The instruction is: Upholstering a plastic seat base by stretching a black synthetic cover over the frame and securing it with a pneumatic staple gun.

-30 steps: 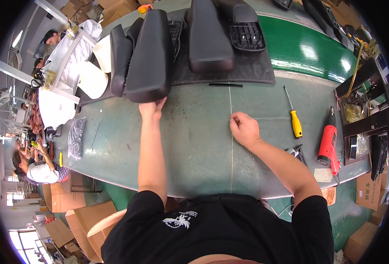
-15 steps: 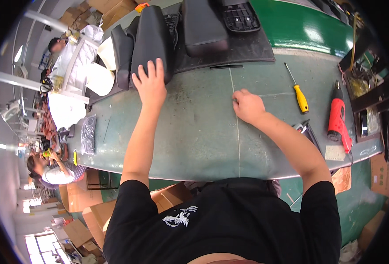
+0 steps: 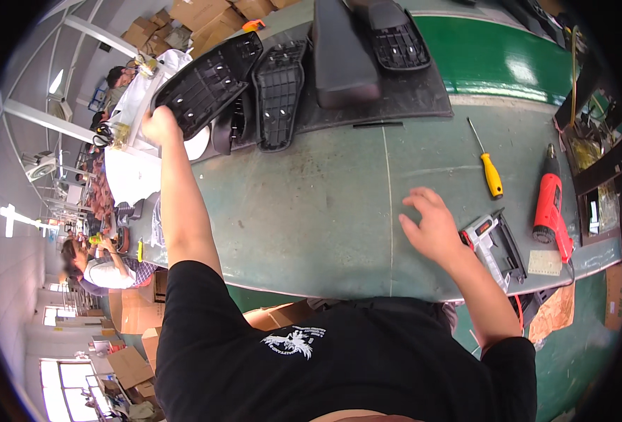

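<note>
At the far left of the table, my left hand (image 3: pixel 162 126) is closed on the near end of a long black padded seat (image 3: pixel 202 88). The seat is tipped, so its ribbed plastic underside shows. Beside it lies another black seat base (image 3: pixel 280 95), ribbed side up. A further padded seat (image 3: pixel 346 70) rests to the right, smooth cover up, beside a shorter ribbed piece (image 3: pixel 401 48). Over the right half of the green tabletop, my right hand (image 3: pixel 430 224) is open, fingers apart and holding nothing. It is nearest to a grey and red staple gun (image 3: pixel 485 235).
A yellow-handled screwdriver (image 3: pixel 491 176) and a red heat gun (image 3: pixel 548 204) lie to the right. A thin black strip (image 3: pixel 377 125) lies near the dark mat (image 3: pixel 430 98). Cardboard boxes (image 3: pixel 202 17) are stacked at the back. Another person (image 3: pixel 107 267) works at the left.
My left hand has moved left and tipped the seat, turning its underside into view. My right hand has opened and come nearer to me. The view has shifted, showing more of the staple gun.
</note>
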Demonstrator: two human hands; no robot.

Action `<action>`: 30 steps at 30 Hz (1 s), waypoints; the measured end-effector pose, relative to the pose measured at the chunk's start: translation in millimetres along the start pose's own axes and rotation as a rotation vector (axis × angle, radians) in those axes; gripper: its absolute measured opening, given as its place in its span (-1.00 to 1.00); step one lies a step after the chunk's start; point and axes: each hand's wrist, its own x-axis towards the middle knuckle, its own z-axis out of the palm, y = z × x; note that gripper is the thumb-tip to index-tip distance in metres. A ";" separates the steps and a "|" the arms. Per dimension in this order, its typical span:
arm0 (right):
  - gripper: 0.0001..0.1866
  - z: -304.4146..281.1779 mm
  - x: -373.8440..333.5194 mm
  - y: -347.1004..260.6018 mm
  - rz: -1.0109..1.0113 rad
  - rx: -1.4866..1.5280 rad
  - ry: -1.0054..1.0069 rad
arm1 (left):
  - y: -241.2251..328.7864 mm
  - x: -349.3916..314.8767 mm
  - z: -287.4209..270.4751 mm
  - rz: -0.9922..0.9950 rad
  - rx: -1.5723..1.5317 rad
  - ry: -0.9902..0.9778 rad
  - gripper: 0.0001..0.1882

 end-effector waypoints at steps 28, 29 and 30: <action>-0.51 -58.4 1.7 -106.0 -0.044 1.414 0.434 | -79.3 -295.7 -242.0 -1.083 -1.358 -0.949 -0.26; -0.49 -65.1 -0.3 -118.2 -0.109 1.355 0.422 | -81.6 -297.5 -231.8 -1.043 -1.422 -1.001 -0.29; -0.46 -67.6 -0.4 -128.4 -0.174 1.309 0.393 | -85.9 -297.5 -225.6 -0.987 -1.478 -1.039 -0.31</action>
